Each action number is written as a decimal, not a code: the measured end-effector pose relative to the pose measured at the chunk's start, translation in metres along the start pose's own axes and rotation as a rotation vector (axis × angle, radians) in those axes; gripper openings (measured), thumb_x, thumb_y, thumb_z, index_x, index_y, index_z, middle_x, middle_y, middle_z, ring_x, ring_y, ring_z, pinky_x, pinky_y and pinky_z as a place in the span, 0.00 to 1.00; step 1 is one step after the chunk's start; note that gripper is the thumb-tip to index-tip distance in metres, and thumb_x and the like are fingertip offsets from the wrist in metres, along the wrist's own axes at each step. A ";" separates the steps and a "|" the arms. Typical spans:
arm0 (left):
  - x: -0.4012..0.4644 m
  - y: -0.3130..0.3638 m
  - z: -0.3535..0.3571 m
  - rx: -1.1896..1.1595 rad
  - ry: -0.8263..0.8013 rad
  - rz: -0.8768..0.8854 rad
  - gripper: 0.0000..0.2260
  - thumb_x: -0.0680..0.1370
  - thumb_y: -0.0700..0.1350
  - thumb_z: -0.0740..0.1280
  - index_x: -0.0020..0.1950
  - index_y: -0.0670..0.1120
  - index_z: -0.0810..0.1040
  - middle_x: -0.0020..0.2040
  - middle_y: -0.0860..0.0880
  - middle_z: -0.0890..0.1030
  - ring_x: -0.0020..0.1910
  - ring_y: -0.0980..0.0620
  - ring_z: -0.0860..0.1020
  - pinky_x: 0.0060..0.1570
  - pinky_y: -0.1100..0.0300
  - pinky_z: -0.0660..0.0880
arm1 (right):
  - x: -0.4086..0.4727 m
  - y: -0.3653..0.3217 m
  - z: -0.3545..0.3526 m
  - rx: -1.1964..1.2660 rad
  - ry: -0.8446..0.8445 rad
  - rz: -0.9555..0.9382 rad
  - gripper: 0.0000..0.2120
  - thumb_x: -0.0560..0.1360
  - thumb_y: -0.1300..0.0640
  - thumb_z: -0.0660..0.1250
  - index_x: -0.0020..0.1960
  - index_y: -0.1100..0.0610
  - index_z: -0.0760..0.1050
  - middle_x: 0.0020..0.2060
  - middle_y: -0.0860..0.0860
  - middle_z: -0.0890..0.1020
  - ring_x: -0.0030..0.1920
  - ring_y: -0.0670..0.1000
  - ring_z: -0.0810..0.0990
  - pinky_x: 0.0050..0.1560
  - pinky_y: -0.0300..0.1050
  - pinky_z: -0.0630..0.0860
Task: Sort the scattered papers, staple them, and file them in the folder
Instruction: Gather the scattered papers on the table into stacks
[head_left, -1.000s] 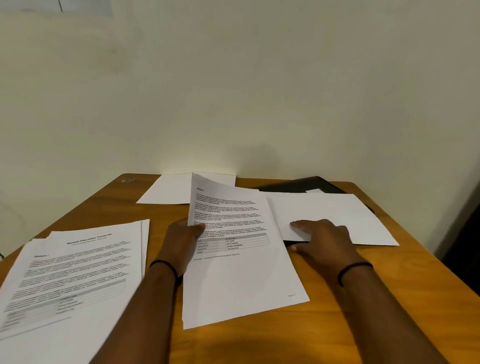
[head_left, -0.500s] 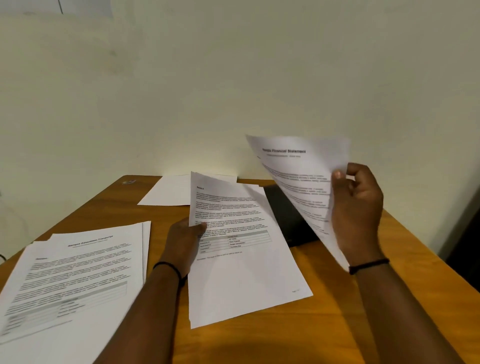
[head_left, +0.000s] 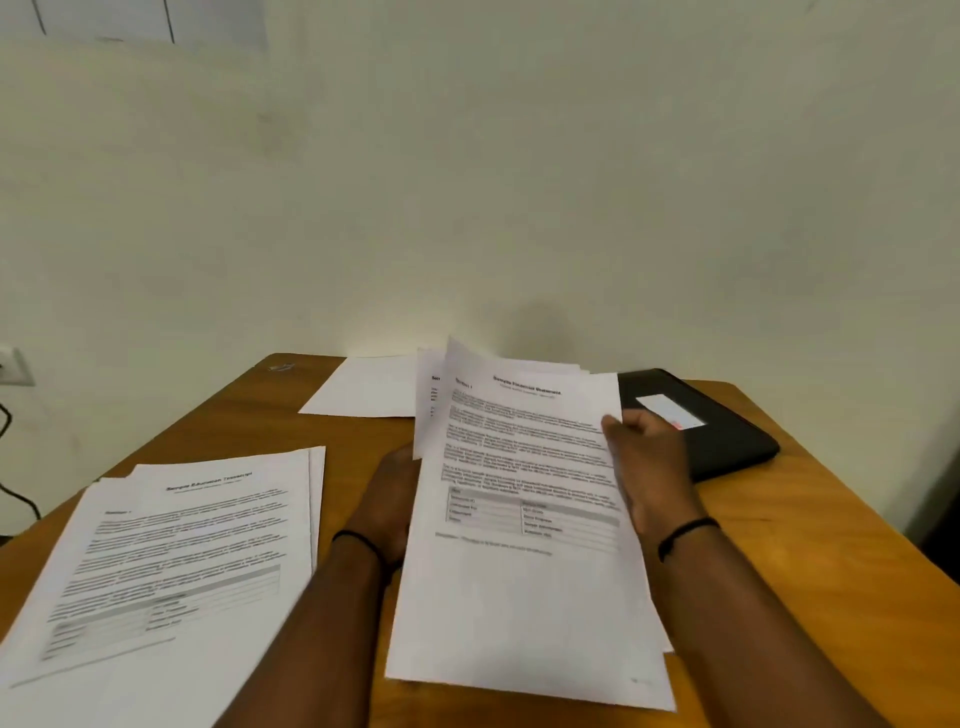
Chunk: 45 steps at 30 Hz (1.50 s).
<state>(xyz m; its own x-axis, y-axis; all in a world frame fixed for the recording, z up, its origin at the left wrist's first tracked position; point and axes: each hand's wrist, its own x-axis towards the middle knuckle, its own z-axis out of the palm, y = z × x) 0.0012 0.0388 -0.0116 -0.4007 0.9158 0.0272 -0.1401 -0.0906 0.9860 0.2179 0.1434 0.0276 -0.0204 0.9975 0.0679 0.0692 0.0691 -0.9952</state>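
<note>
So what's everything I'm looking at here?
table: one, wooden brown, against the wall
folder: one, black with a white label, far right of table
held sheets: a few, white, printed, centre
left stack: several sheets, white, printed, near left
blank sheet: one, white, far centre
socket: one, white, on wall at left
left hand: holds the sheets' left edge
right hand: grips their right edge

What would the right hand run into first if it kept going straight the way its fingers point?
The right hand grips the top sheet at its right edge, fingers pointing left and slightly away. Going straight on, it would likely cross that sheet and meet the left hand holding the stack's other edge, though depth is unclear.
</note>
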 end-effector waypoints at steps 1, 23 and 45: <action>-0.004 0.004 0.005 -0.067 -0.064 -0.057 0.08 0.81 0.37 0.64 0.44 0.39 0.79 0.35 0.46 0.82 0.33 0.48 0.81 0.31 0.58 0.79 | 0.002 0.010 0.000 -0.045 0.038 -0.041 0.05 0.80 0.56 0.66 0.48 0.56 0.78 0.42 0.53 0.84 0.43 0.52 0.84 0.41 0.45 0.80; -0.002 0.001 0.021 -0.118 0.021 -0.032 0.10 0.82 0.45 0.64 0.59 0.42 0.79 0.52 0.42 0.85 0.50 0.37 0.83 0.50 0.44 0.81 | 0.000 0.021 -0.027 0.305 -0.527 0.178 0.16 0.74 0.63 0.71 0.61 0.62 0.78 0.54 0.61 0.84 0.53 0.63 0.84 0.54 0.61 0.81; 0.133 -0.004 0.011 1.588 0.135 0.377 0.18 0.83 0.48 0.59 0.72 0.49 0.72 0.74 0.46 0.71 0.73 0.44 0.68 0.72 0.43 0.63 | 0.039 0.063 -0.029 0.084 -0.191 0.048 0.08 0.77 0.63 0.69 0.51 0.52 0.80 0.51 0.50 0.85 0.48 0.54 0.85 0.50 0.53 0.82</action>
<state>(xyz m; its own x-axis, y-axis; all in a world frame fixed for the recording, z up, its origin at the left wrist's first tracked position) -0.0414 0.1649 -0.0099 -0.2783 0.8897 0.3620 0.9605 0.2596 0.1002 0.2501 0.1867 -0.0302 -0.2086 0.9779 0.0140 -0.0086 0.0125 -0.9999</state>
